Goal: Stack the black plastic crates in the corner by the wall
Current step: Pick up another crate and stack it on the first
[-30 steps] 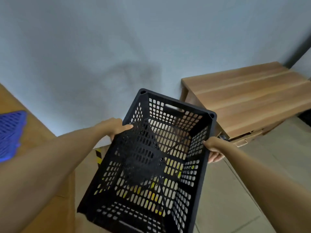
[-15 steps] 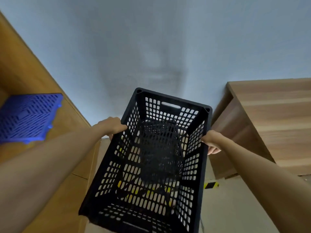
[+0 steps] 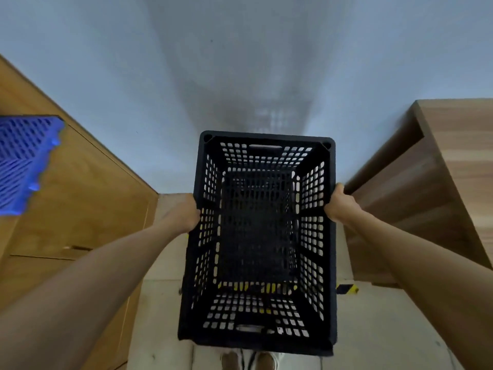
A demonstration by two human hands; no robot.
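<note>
I hold a black perforated plastic crate [image 3: 329, 236] in front of me, its open top facing up at the camera. My left hand [image 3: 184, 213] grips its left long rim and my right hand [image 3: 337, 204] grips its right long rim. The crate hangs squarely in the gap between two pieces of wooden furniture, its far short end close to the pale wall [image 3: 240, 62]. Through its mesh bottom I see something dark below, which I cannot make out clearly, and bits of yellow.
A wooden cabinet [image 3: 80, 198] stands on the left with a blue perforated crate [image 3: 21, 161] on top. A wooden bench [image 3: 440, 182] stands on the right. Beige floor tiles [image 3: 373, 329] carry yellow-black tape [image 3: 346, 289]. My shoes [image 3: 248, 360] show below.
The crate has swung from a tilted, diagonal pose to square and level, and it now sits lower in the gap between the cabinet and the bench. Both hands kept their grip.
</note>
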